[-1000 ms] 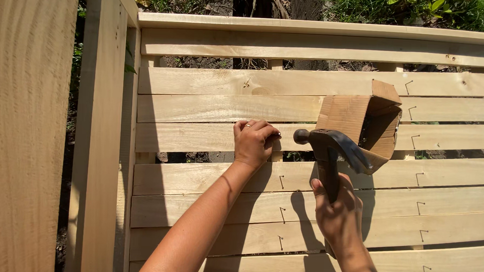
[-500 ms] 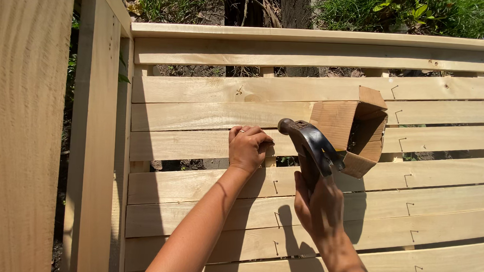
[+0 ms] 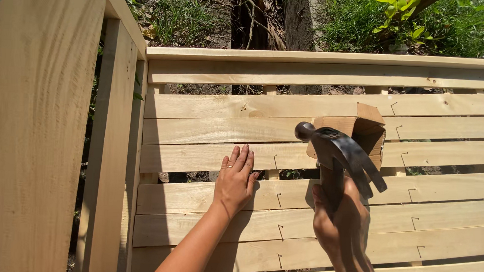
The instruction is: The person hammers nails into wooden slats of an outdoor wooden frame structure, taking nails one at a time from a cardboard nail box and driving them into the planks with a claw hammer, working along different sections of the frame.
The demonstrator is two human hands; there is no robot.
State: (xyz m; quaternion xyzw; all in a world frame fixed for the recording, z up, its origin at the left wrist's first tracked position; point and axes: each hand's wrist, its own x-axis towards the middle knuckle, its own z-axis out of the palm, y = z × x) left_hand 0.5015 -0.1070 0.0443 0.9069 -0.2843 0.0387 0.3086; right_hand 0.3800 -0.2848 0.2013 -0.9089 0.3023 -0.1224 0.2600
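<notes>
A pale wooden frame with horizontal slats point(image 3: 209, 130) lies before me, with small nails standing along the slats. My left hand point(image 3: 234, 179) rests flat on a slat, fingers spread and pointing up, holding nothing. My right hand point(image 3: 340, 222) grips the handle of a dark claw hammer point(image 3: 340, 148), whose head is raised above the slats just right of my left hand. A small open cardboard box point(image 3: 369, 122) sits on the slats right behind the hammer head.
A wide upright board point(image 3: 35, 132) and a post point(image 3: 108, 146) stand at the left. A top rail point(image 3: 321, 59) runs across the far side. Beyond it are grass, soil and a tree trunk point(image 3: 258, 17).
My left hand was pinched on a slat by a nail and now lies flat and open, lower down. The hammer has risen and swung back to the right.
</notes>
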